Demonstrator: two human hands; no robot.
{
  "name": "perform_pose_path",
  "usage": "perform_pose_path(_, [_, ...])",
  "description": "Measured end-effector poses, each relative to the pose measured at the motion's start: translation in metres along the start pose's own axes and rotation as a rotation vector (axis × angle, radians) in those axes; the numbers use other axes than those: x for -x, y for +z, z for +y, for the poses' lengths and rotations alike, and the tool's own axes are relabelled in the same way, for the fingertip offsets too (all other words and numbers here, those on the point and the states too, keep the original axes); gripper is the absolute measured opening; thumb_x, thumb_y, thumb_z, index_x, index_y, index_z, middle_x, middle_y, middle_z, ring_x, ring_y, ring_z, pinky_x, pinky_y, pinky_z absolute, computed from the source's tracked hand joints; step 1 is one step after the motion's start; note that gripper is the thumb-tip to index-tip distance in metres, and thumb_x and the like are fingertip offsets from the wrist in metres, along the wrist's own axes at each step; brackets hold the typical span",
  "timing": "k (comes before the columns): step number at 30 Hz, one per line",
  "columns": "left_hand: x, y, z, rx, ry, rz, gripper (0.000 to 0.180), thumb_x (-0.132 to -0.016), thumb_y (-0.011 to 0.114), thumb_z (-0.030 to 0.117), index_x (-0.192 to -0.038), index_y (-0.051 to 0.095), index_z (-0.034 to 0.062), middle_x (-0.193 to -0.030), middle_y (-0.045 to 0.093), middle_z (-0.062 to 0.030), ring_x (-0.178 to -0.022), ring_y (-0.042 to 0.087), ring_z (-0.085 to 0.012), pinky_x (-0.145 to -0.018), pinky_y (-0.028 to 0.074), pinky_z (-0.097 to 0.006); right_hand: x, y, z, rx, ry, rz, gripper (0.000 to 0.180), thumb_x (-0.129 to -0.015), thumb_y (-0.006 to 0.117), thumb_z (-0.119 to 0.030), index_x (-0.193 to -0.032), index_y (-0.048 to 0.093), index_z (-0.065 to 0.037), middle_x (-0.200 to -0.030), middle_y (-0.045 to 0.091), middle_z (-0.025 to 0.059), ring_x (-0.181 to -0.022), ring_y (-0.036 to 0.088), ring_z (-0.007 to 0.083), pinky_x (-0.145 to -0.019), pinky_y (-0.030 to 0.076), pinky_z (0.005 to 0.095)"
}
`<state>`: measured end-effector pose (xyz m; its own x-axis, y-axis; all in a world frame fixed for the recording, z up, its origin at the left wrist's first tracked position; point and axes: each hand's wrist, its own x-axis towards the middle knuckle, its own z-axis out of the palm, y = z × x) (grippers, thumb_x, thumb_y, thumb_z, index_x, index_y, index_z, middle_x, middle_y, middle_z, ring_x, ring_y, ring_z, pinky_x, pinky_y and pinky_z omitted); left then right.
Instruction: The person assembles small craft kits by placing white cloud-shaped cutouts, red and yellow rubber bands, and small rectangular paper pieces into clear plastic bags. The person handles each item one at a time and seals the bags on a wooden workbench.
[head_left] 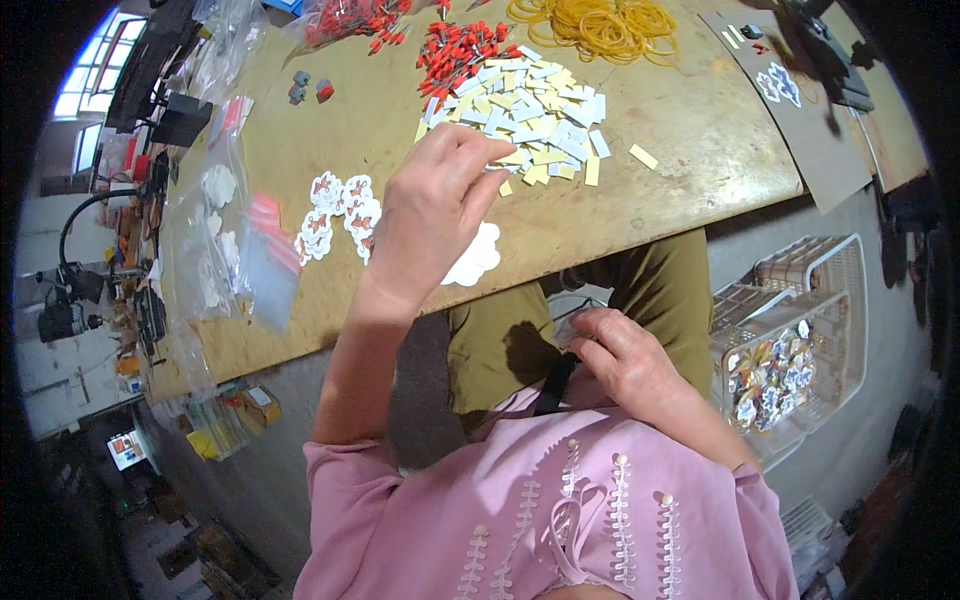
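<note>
My left hand [440,195] reaches over the table with thumb and fingers curled into a pinch at the near edge of a pile of small white and pale-yellow strips [545,115]. A yellow strip shows by its fingertips; whether they grip it is unclear. Under that hand lie white scalloped paper pieces [477,258], partly covered by the wrist. Left of it are scalloped cutouts with reddish-brown prints [318,222]. Over my lap, below the table edge, my right hand [625,355] is closed, fingers bent around something clear and shiny that I cannot make out.
Red-tipped small parts [460,52] and yellow rubber bands [605,28] lie at the far side. Clear plastic bags [270,255] cover the left side of the wooden table [700,185]. On the floor at right, a plastic basket [850,300] stands by a bin of printed cutouts [770,380].
</note>
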<state>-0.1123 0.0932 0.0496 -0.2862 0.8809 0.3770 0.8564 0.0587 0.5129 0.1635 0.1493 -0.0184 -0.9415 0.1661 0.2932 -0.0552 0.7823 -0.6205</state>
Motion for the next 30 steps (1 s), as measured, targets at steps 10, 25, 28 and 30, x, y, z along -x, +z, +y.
perform_pose_path(10, [-0.011,0.014,-0.007,0.019,-0.110,-0.030,0.007,-0.090,0.074,0.003,-0.097,0.072,0.0004,-0.089,0.069,-0.0101,-0.073,0.065,-0.0187,-0.068,0.052,-0.031,0.009,-0.003,0.008,0.003,0.033,0.019,0.022,-0.082,0.064,-0.007,-0.101,0.063,0.003,-0.118,0.061,0.0180,-0.111,0.063,0.0327,-0.094,0.056,0.0397])
perform_pose_path(25, [-0.015,0.037,0.007,-0.056,-0.021,-0.090,0.013,-0.088,0.075,0.002,-0.096,0.066,-0.0011,-0.087,0.065,-0.0104,-0.074,0.064,-0.0178,-0.067,0.052,-0.031,0.008,-0.009,0.011,0.026,0.050,0.089,0.022,-0.082,0.065,-0.009,-0.101,0.064,0.002,-0.119,0.063,0.0179,-0.112,0.064,0.0344,-0.095,0.056,0.0403])
perform_pose_path(28, [-0.011,0.035,0.006,0.093,-0.093,-0.076,0.011,-0.092,0.073,0.004,-0.096,0.064,-0.0001,-0.090,0.068,-0.0075,-0.076,0.064,-0.0140,-0.067,0.052,-0.030,0.005,-0.015,0.011,0.056,0.070,0.142,0.025,-0.080,0.066,-0.010,-0.103,0.064,0.002,-0.118,0.063,0.0177,-0.112,0.065,0.0346,-0.095,0.056,0.0410])
perform_pose_path(30, [-0.013,0.030,0.007,0.227,-0.298,-0.118,0.007,-0.095,0.072,0.005,-0.096,0.065,0.0014,-0.094,0.071,-0.0059,-0.078,0.064,-0.0116,-0.067,0.052,-0.029,0.000,-0.020,0.011,0.072,0.059,0.169,0.027,-0.080,0.067,-0.009,-0.104,0.065,0.002,-0.118,0.063,0.0175,-0.111,0.066,0.0345,-0.095,0.057,0.0415])
